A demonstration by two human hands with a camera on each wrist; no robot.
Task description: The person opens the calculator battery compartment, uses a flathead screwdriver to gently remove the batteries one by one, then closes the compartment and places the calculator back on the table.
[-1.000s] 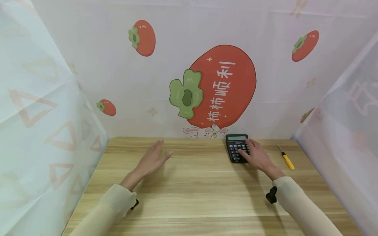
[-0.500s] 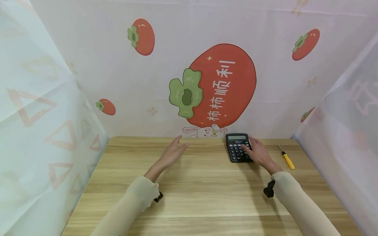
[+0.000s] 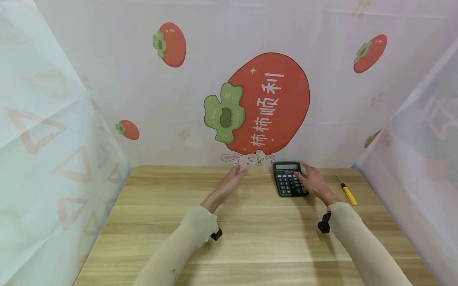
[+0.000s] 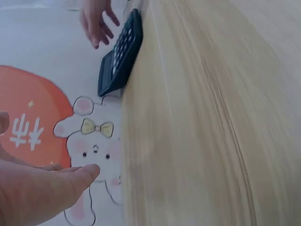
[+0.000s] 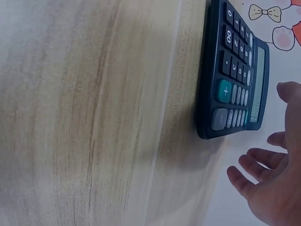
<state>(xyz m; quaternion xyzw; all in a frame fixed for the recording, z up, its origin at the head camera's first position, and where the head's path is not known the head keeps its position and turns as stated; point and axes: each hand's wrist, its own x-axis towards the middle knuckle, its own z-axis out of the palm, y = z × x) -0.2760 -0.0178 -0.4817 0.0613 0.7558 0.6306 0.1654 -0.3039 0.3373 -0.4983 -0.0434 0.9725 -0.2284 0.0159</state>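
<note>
A black calculator with a grey display lies at the back of the table, against the printed backdrop. Just above its right side is my right hand, fingers spread and holding nothing; the right wrist view shows a gap between this hand and the calculator. To the left of the calculator my left hand hovers over the table with relaxed fingers and nothing in its grasp. In the left wrist view, the calculator stands some way off from my left fingers.
A screwdriver with a yellow handle lies to the right of my right hand. The wooden table is bounded by a white backdrop with persimmon prints, and by white sheets at both sides.
My left hand has moved right, toward the calculator. My right hand has shifted slightly right, from over the keys to the calculator's right edge. The calculator has stayed in place.
</note>
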